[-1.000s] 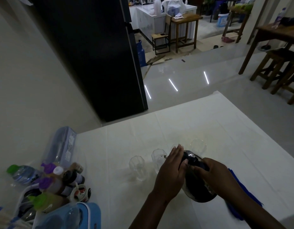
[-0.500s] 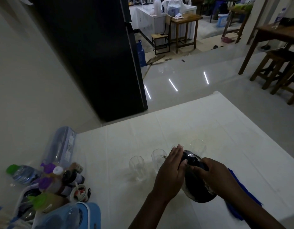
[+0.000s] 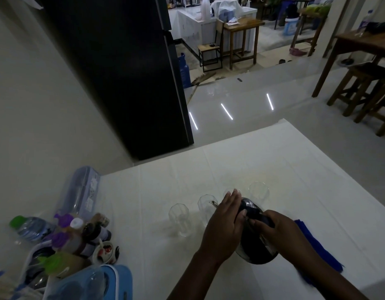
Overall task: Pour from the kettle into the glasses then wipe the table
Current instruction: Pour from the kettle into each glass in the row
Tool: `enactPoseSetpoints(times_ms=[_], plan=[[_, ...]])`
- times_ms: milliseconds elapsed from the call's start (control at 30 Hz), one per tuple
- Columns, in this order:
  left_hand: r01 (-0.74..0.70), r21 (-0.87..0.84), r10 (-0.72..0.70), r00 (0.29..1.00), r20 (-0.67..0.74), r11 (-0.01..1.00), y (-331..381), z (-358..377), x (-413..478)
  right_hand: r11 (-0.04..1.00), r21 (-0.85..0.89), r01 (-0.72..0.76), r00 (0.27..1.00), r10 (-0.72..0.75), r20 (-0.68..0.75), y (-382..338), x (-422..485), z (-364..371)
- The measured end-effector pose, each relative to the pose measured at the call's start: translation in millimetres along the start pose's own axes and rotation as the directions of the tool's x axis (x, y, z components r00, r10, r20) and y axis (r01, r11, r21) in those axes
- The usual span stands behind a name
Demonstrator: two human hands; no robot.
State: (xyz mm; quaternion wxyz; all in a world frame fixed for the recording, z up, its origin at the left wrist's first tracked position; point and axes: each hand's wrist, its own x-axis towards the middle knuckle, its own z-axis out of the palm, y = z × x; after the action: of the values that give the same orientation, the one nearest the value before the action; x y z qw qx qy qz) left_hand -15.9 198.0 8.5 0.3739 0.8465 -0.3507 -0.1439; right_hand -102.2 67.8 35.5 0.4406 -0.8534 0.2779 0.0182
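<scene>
Because the kettle (image 3: pixel 255 247) is tipped spout-first toward the glasses (image 3: pixel 179 219) on the tabletop (image 3: pixel 165 180), the right grip (image 3: pixel 278 228) curls round its handle while the left grip (image 3: pixel 226 221) lies flat, fingers straight, likely steadying its lid

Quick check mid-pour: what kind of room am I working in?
Probably a home kitchen-dining area: a tall black fridge stands by the white-covered table, capped condiment bottles crowd its corner, and wooden stools stand beyond.
</scene>
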Motion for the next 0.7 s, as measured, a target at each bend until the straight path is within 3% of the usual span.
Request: enactPoseSetpoints(times_ms=[433,700], plan=[[-0.079,0.132,0.076,0.997,0.031,0.988,17,9,-6,0.982,0.189,-0.016,0.999,0.022,-0.027,24,-19,-2],[-0.143,0.156,0.137,0.989,0.048,0.977,39,22,5,0.978,0.206,-0.016,0.997,0.033,-0.077,35,-26,-21]])
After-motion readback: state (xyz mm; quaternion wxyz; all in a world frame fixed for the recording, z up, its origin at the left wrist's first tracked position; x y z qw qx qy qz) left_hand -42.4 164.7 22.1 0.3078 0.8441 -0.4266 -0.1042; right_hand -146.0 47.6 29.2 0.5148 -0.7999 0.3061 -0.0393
